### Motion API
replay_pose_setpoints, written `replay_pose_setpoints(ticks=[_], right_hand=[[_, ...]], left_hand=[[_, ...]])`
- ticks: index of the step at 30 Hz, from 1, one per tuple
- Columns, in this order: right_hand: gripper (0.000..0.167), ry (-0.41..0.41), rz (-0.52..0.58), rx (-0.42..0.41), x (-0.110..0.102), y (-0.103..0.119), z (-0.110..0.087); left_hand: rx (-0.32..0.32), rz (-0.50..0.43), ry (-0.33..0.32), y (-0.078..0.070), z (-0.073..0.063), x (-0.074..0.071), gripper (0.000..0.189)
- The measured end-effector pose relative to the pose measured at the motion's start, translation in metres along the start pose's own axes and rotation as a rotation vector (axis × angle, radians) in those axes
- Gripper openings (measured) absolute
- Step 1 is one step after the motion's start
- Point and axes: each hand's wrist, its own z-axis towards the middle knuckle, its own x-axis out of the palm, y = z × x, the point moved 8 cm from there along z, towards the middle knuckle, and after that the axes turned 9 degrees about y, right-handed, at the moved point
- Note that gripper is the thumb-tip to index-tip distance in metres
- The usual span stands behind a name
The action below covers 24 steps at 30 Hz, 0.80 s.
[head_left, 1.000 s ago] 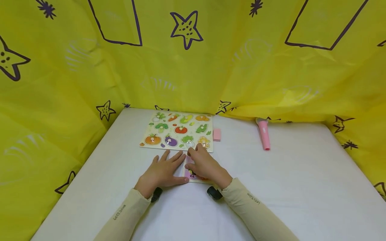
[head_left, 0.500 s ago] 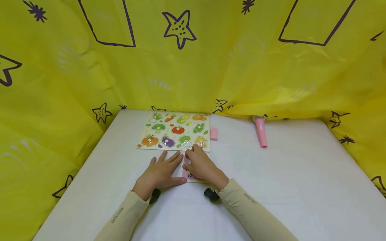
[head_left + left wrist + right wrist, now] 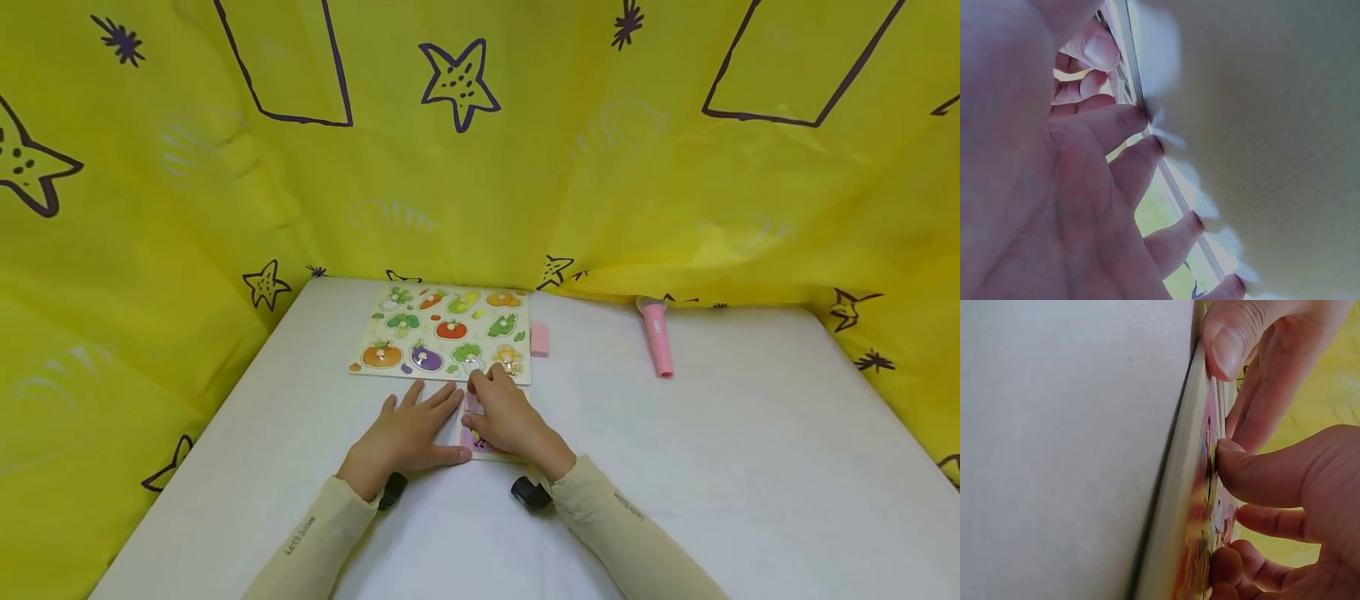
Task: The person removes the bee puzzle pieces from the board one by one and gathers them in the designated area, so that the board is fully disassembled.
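Observation:
A small picture puzzle board (image 3: 495,457) with a pale rim and pink, printed face lies on the white table. My left hand (image 3: 405,435) lies spread beside it, palm down, its thumb on the near left corner of the board. In the right wrist view that thumb (image 3: 1227,353) presses at the rim. Over the board my right hand (image 3: 513,419) is bent, thumb and curled fingers at a pink puzzle piece (image 3: 473,402). The right thumb (image 3: 1235,464) and fingertips touch the printed surface; much of the board is hidden beneath this hand.
Just beyond the hands lies a vegetable peg puzzle (image 3: 480,308) with knobbed pieces. A pink block (image 3: 540,340) touches its right side. Farther right is a pink toy microphone (image 3: 657,337). A yellow curtain (image 3: 465,183) with star drawings surrounds the table (image 3: 750,467).
The head view shifts slightly. Both hands keep their places at the small board, with only a slight movement of the right hand's fingers.

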Motion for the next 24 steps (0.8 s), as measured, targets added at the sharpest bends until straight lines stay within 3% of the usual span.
replay_pose_setpoints(ticks=[9, 16, 24], right_hand=[[0.033, -0.056, 0.050, -0.040, 0.000, -0.002, -0.002], [0.019, -0.110, 0.123, -0.048, -0.012, -0.002, -0.004], [0.014, -0.129, 0.104, -0.065, -0.014, -0.005, -0.002]], left_hand=[[-0.008, 0.009, -0.007, -0.001, -0.001, 0.000, 0.091], [0.001, -0.007, -0.006, -0.002, -0.003, 0.000, 0.090], [-0.007, -0.017, -0.008, -0.002, -0.003, -0.002, 0.091]])
